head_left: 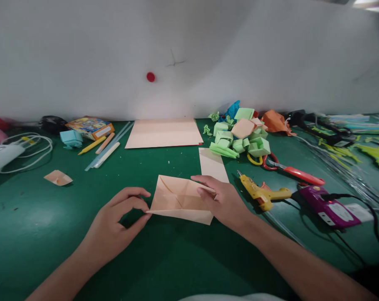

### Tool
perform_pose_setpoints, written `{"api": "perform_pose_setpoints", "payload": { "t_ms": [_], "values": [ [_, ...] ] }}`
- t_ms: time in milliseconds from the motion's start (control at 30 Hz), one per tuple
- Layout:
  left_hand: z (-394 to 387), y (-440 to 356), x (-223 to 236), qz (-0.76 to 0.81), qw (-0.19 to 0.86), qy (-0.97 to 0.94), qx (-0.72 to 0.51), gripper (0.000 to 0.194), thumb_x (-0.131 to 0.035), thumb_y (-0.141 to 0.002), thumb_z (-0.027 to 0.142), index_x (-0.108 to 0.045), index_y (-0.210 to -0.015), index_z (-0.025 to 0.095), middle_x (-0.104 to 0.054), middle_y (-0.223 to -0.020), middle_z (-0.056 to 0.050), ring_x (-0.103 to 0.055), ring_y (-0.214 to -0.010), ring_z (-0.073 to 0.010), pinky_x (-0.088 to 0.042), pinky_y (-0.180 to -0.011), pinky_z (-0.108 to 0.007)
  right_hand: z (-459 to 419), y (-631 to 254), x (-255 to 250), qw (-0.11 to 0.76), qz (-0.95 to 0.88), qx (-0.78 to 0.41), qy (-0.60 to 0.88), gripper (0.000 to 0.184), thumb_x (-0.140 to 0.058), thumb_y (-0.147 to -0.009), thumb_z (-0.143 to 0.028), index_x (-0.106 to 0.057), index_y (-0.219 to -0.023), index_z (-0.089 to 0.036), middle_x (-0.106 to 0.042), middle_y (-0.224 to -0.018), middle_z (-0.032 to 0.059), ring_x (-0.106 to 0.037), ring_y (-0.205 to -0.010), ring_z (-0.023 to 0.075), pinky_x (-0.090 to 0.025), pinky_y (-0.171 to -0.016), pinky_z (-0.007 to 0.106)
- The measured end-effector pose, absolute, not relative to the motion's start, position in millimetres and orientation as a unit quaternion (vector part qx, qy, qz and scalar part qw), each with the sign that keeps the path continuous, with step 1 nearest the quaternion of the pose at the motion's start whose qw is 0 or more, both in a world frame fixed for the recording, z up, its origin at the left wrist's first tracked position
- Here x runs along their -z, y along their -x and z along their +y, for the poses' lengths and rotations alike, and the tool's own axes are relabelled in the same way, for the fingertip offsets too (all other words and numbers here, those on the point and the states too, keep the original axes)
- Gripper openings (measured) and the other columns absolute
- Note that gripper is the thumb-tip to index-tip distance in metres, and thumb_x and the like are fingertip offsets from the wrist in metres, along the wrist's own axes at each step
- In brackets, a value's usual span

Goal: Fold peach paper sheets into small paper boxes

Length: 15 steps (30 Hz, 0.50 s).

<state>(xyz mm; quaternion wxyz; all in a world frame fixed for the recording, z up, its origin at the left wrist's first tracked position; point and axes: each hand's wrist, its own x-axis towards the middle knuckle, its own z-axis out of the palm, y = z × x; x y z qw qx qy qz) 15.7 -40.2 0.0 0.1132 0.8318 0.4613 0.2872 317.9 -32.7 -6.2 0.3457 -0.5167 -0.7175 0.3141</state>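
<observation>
Peach folded paper [180, 198]: between both hands, above the green table [123, 267] | Left hand [119, 217]: I see fingertips at its near left corner, fingers loosely curled | Right hand [222, 198]: I have its right edge pinched, thumb against fingers

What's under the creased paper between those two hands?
Green tabletop shows around the creased paper. Whatever lies directly beneath is hidden by the paper, which the left hand and right hand hold.
</observation>
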Motion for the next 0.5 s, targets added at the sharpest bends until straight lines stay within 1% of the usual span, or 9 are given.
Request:
{"api": "perform_pose_setpoints", "payload": {
  "t_ms": [100,200,267,333,400,467,500],
  "values": [
    [-42.3,-15.2,-0.9,0.443,0.099,-0.849,-0.270,0.012,-0.060,-0.093,0.032,-0.068,-0.086,0.027,-0.068,-0.118,-0.004,-0.068,-0.107,-0.0203,-0.057,-0.091,-0.032,-31.3,-319.4,6.8,0.345,-0.720,-0.327,0.507,0.039,-0.050,-0.099,-0.029,-0.063,-0.137,-0.026,-0.069,-0.135,0.0049,-0.069,-0.119,0.0246,-0.060,-0.098,0.041],
    [-45.1,-15.1,-1.7,0.440,0.092,-0.856,-0.256,0.015,-0.058,-0.094,0.032,-0.069,-0.085,0.027,-0.069,-0.119,-0.004,-0.067,-0.109,-0.0214,-0.056,-0.093,-0.035,-29.2,-321.8,5.9,0.333,-0.739,-0.322,0.489,0.039,-0.049,-0.099,-0.027,-0.066,-0.134,-0.026,-0.069,-0.136,0.0034,-0.065,-0.126,0.0239,-0.057,-0.103,0.042],
    [-45.7,-14.3,-1.9,0.440,0.090,-0.858,-0.249,0.017,-0.056,-0.094,0.031,-0.070,-0.084,0.027,-0.069,-0.118,-0.004,-0.067,-0.109,-0.0219,-0.056,-0.093,-0.036,-27.9,-324.0,4.7,0.327,-0.752,-0.315,0.477,0.041,-0.048,-0.099,-0.026,-0.066,-0.135,-0.028,-0.068,-0.138,0.0020,-0.063,-0.128,0.0233,-0.057,-0.103,0.041],
    [-44.3,-12.8,-1.6,0.442,0.087,-0.858,-0.248,0.019,-0.055,-0.094,0.030,-0.070,-0.082,0.027,-0.070,-0.117,-0.004,-0.067,-0.109,-0.0225,-0.055,-0.094,-0.037,-27.1,-326.3,3.7,0.316,-0.766,-0.297,0.475,0.046,-0.047,-0.099,-0.024,-0.061,-0.142,-0.031,-0.069,-0.136,0.0016,-0.067,-0.121,0.0224,-0.060,-0.097,0.040],
    [-41.3,-10.5,-1.0,0.437,0.074,-0.860,-0.251,0.019,-0.054,-0.093,0.029,-0.070,-0.083,0.028,-0.071,-0.115,-0.003,-0.067,-0.108,-0.0227,-0.054,-0.094,-0.038,-26.7,-328.0,3.4,0.291,-0.785,-0.260,0.481,0.049,-0.046,-0.099,-0.021,-0.059,-0.145,-0.033,-0.074,-0.125,0.0022,-0.072,-0.105,0.0208,-0.061,-0.090,0.038],
    [-37.6,-8.0,0.0,0.425,0.047,-0.867,-0.256,0.018,-0.054,-0.094,0.027,-0.070,-0.084,0.028,-0.072,-0.112,-0.002,-0.068,-0.105,-0.0223,-0.053,-0.092,-0.039,-26.7,-328.6,3.6,0.262,-0.809,-0.218,0.479,0.047,-0.044,-0.099,-0.018,-0.064,-0.140,-0.032,-0.076,-0.114,0.0028,-0.071,-0.098,0.0196,-0.059,-0.087,0.036],
    [-35.9,-6.9,0.5,0.417,0.032,-0.872,-0.255,0.018,-0.055,-0.094,0.026,-0.070,-0.084,0.028,-0.073,-0.111,-0.002,-0.068,-0.102,-0.0219,-0.052,-0.091,-0.038,-26.8,-328.3,3.8,0.247,-0.822,-0.200,0.472,0.046,-0.043,-0.099,-0.017,-0.067,-0.136,-0.030,-0.075,-0.114,0.0035,-0.070,-0.099,0.0197,-0.058,-0.088,0.036]
  ]
}}
